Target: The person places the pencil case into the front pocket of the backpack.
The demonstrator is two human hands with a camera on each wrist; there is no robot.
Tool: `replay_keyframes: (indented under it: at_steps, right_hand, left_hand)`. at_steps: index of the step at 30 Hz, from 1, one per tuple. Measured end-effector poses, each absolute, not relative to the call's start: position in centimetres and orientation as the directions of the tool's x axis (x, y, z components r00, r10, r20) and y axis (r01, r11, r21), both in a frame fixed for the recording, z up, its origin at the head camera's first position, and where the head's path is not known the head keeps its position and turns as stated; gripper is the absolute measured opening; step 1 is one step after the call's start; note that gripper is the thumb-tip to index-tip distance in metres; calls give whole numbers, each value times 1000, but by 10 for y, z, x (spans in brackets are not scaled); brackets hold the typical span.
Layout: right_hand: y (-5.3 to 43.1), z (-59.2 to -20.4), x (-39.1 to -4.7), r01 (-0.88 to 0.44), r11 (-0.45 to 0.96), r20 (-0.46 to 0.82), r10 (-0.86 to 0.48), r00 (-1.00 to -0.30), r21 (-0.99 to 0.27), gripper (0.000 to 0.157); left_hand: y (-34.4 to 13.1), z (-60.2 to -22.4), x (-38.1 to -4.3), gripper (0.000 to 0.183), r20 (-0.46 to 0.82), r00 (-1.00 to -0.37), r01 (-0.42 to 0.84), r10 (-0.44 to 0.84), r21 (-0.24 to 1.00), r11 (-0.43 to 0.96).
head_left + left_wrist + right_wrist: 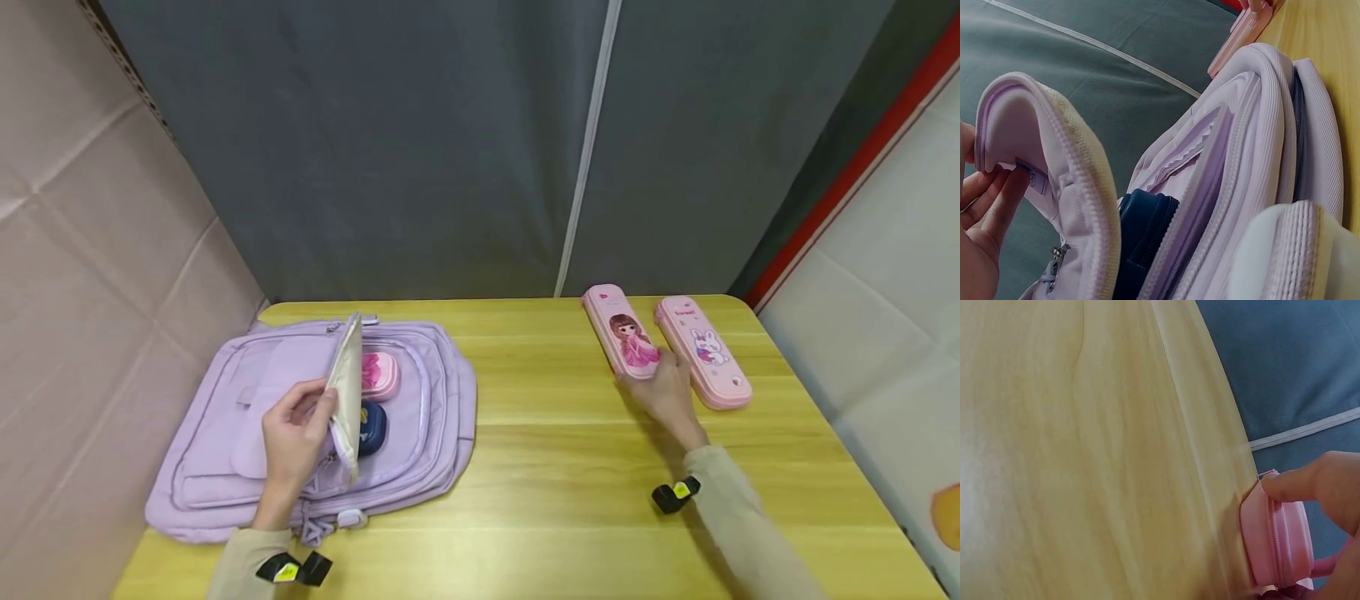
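Yellow wood-grain worktop (540, 467), and a lilac backpack (258, 375) sprawls across it, left of frame; over at right, the rabbit-print case (703, 354) lies flat, the girl-print case (615, 333) just beside, contact with the wood unclear.

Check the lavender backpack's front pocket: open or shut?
Open. The left hand holds its flap away from the backpack, exposing a dark blue case and a pink case behind it.

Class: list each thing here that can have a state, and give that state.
Backpack: lying flat, front unzipped
Front flap: raised, held by left hand
Princess pencil case: shut, gripped by right hand
Rabbit pencil case: shut, not held
Dark blue case: partly hidden behind flap
Third pink case: partly hidden behind flap
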State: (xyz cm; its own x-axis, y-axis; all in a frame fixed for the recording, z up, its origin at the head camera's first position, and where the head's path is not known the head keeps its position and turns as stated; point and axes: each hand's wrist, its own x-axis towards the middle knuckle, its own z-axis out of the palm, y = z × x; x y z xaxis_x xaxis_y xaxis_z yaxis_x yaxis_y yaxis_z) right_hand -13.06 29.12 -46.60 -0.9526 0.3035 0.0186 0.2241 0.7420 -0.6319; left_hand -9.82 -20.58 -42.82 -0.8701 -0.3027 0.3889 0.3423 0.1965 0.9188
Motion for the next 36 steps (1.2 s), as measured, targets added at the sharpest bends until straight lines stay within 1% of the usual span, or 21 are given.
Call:
replay_keyframes:
  at_steps: [4,8,11,14,20,21,24,29,36]
  right_hand:
    - [290,-471,-131,317,709,-53,369,-928,-630,97]
    - [289,-474,-133,347,689,-67,399,-915,-637,100]
    - [289,-478,-132,347,673,-52,417,-907,-654,99]
    - [289,-483,-132,329,665,-1,442,-897,-671,93]
    - [291,-490,-129,248,625,140,504,-852,-740,71]
    - [292,-491,-129,232,622,159,506,-848,-748,69]
    - [292,-492,-129,192,624,207,508,-836,-758,66]
    - [291,-493,-129,171,621,241,522,-818,-765,60]
    - [282,-483,-129,115,615,246,471,-847,-780,65]
  left_hand:
    - [-205,-430,-97,13,390,-868,344,-306,918,195]
    - [-205,-431,-97,14,390,-868,346,-309,919,188]
    - [-204,-431,-97,14,388,-870,345,-304,920,188]
    - [-204,-431,-97,14,392,-868,347,-304,918,194]
    - [-204,-431,-97,14,397,-866,350,-306,916,197]
    - [-204,-432,-97,14,397,-866,350,-306,916,199]
    - [-204,-432,-97,14,395,-866,347,-307,916,202]
    - [-204,-432,-98,14,387,-869,342,-307,920,192]
    - [-204,-433,-99,14,388,-868,345,-310,920,186]
